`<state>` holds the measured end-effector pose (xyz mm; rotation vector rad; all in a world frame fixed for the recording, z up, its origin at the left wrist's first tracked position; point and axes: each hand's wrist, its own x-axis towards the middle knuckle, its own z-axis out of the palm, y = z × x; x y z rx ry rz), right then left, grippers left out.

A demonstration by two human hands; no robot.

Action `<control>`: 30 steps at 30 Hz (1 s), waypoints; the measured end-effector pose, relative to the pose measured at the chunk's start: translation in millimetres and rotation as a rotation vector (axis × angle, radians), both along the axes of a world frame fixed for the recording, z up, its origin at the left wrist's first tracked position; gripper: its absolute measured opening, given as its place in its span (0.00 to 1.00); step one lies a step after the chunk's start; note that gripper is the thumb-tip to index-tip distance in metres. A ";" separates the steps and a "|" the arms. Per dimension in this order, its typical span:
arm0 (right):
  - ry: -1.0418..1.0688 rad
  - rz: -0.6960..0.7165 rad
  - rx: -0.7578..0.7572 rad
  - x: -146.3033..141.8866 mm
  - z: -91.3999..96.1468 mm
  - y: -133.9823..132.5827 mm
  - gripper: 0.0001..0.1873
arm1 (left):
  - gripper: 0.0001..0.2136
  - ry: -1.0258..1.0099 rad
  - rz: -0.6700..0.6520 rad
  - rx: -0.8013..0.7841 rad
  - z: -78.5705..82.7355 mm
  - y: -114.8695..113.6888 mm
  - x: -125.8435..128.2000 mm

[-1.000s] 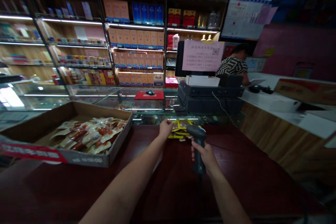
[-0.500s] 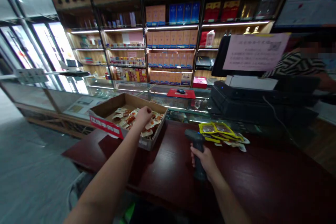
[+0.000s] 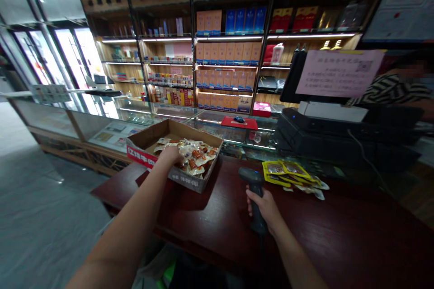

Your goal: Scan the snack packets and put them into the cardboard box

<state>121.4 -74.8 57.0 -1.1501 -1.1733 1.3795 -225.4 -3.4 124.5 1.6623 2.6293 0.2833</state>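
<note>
Toward the left side of the worktop (image 3: 220, 203), sealed packets (image 3: 200, 153) lie heaped in an open cardboard box (image 3: 190, 182); my left grip (image 3: 173, 156) is down among them, at the heap's left part. Fingertips hidden, so can't tell if it's closed on one. They look light, glossy, probably slippery, softish inside with flat, crinkly margins; best hold likely a pinch on a flat end or across the fuller middle. Not fragile, I'd guess. My right grip (image 3: 261, 203) is wrapped round the handle of a dark barcode scanner (image 3: 255, 182), head uppermost. Scanner looks rigid, fairly light, maybe top-heavy; handle just below the head seems the place to hold. Yellow packets (image 3: 288, 170) lie piled on the worktop, beyond and to the right of the scanner, well apart from the box.
</note>
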 end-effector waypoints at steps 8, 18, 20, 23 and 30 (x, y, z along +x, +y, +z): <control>0.016 -0.020 0.017 6.4 -0.8 -6.3 0.21 | 0.15 -0.014 -0.003 0.105 -7.1 2.1 9.5; -0.002 -0.012 0.004 14.6 -7.0 -1.2 0.23 | 0.16 -1.242 -0.203 0.699 7.2 -7.3 94.3; 0.007 -0.005 0.019 15.6 -6.1 -1.3 0.23 | 0.13 -1.609 -0.275 0.352 -14.3 -11.4 128.0; 0.017 -0.016 0.024 17.2 -2.7 -2.4 0.23 | 0.12 -1.750 -0.308 0.191 -62.8 -15.9 165.8; 0.015 0.028 0.018 13.8 9.3 -9.2 0.22 | 0.22 -1.619 -0.328 0.465 -130.2 -5.5 175.8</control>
